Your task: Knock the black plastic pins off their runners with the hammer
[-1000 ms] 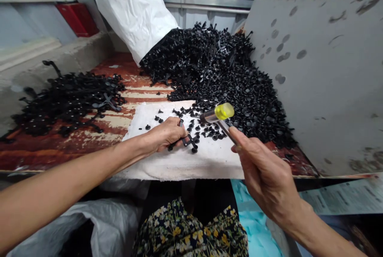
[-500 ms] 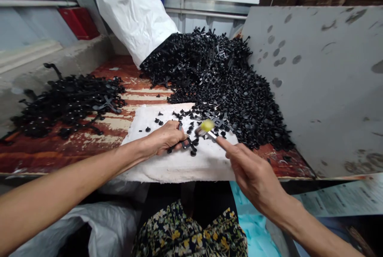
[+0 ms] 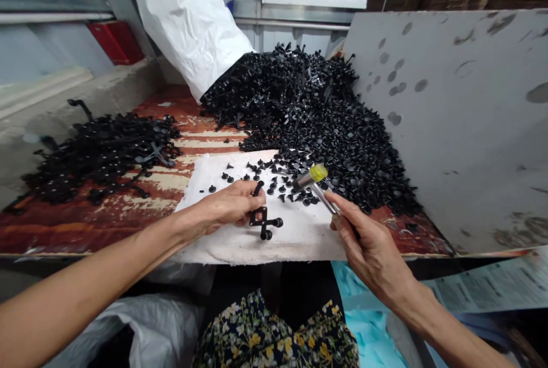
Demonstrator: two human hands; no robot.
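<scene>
Floral fabric (image 3: pixel 278 339) lies nearest, below the front edge of the white cloth (image 3: pixel 222 245). Over the cloth's middle, the left hand (image 3: pixel 237 201) is closed, its thumb and fingers pinching a jointed black linkage (image 3: pixel 264 222). At the cloth's right side, the right hand (image 3: pixel 374 239) wraps the handle of a yellow-tipped hammer (image 3: pixel 315 182), head above the cloth. Small black pegs (image 3: pixel 281 189) dot its far half. Left of the cloth lies a pile of black linkages (image 3: pixel 107 154); beyond it, a larger black heap (image 3: pixel 312 105) meets a white sack (image 3: pixel 192 25).
</scene>
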